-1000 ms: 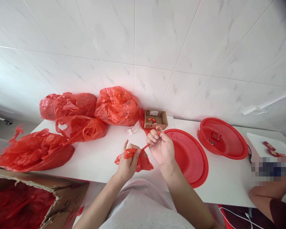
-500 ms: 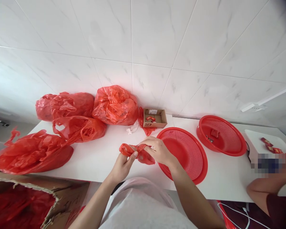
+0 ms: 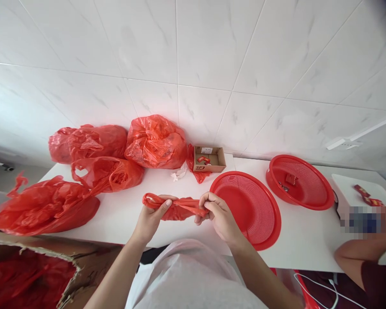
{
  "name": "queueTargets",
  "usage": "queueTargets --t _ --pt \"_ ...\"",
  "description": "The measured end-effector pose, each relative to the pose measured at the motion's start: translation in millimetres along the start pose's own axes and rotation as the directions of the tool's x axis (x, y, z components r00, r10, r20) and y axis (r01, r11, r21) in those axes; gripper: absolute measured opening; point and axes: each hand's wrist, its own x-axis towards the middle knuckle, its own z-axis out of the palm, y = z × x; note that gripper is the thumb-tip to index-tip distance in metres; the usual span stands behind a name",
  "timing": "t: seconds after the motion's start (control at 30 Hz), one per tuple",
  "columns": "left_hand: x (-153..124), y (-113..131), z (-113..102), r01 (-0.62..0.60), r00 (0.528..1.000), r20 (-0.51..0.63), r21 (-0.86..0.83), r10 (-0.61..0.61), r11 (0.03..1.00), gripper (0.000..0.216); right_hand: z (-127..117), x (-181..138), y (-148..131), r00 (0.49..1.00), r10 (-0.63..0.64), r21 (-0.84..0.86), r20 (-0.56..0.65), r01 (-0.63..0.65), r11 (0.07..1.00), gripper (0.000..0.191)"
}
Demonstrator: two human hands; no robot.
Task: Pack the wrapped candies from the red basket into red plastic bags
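Observation:
A red plastic bag (image 3: 178, 210) is stretched sideways between my two hands, above the front of the white table. My left hand (image 3: 152, 219) grips its bunched left end, thumb on top. At the other end, my right hand (image 3: 217, 214) pinches the plastic between thumb and fingers. Just beyond my right hand stands a red mesh basket (image 3: 260, 210) with nothing visible in it. Behind the hands, a small cardboard box (image 3: 217, 163) holds a few red packets (image 3: 203, 160). Whether the held bag contains anything is hidden.
Several full red bags (image 3: 156, 143) crowd the table's left and back. A second red basket (image 3: 312, 184) holds small items, beside a white tray (image 3: 344, 189) with red packets. A co-worker's arm (image 3: 357, 253) rests at the right. An open carton (image 3: 93, 266) stands lower left.
My hands have moved apart, the left one going left, pulling the red bag from a bunched shape into a longer stretched one. My right hand has turned and shifted slightly down.

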Motion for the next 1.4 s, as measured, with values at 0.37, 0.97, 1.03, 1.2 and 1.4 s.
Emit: queueTargets --t 0.37,0.97,1.03,1.2,1.4 --pt "6.3 10.4 -12.4 -0.145 0.984 0.123 0.103 0.132 0.984 0.013 -9.6 22.7 18.7 0.951 -0.281 -0.541 -0.126 0.172 0.824 0.019" --pt "-6.0 -11.1 7.4 -0.322 0.923 -0.094 0.342 0.373 0.883 0.022 26.9 28.3 28.7 0.992 -0.101 -0.166 0.077 0.113 0.980 0.008" --pt "-6.4 -5.6 2.8 -0.388 0.895 -0.023 0.452 0.445 0.803 0.014 23.6 30.7 27.4 0.994 -0.046 -0.061 0.098 0.052 0.997 0.018" --pt "-5.6 15.2 -18.7 -0.527 0.836 0.226 0.585 0.501 0.616 0.007 18.7 30.1 16.7 0.966 0.046 -0.102 0.253 -0.021 0.995 0.025" --pt "-8.1 25.2 -33.7 -0.543 0.831 0.426 0.474 0.359 0.693 0.010 23.8 22.8 8.1 0.911 0.235 -0.114 0.339 -0.208 0.971 0.026"
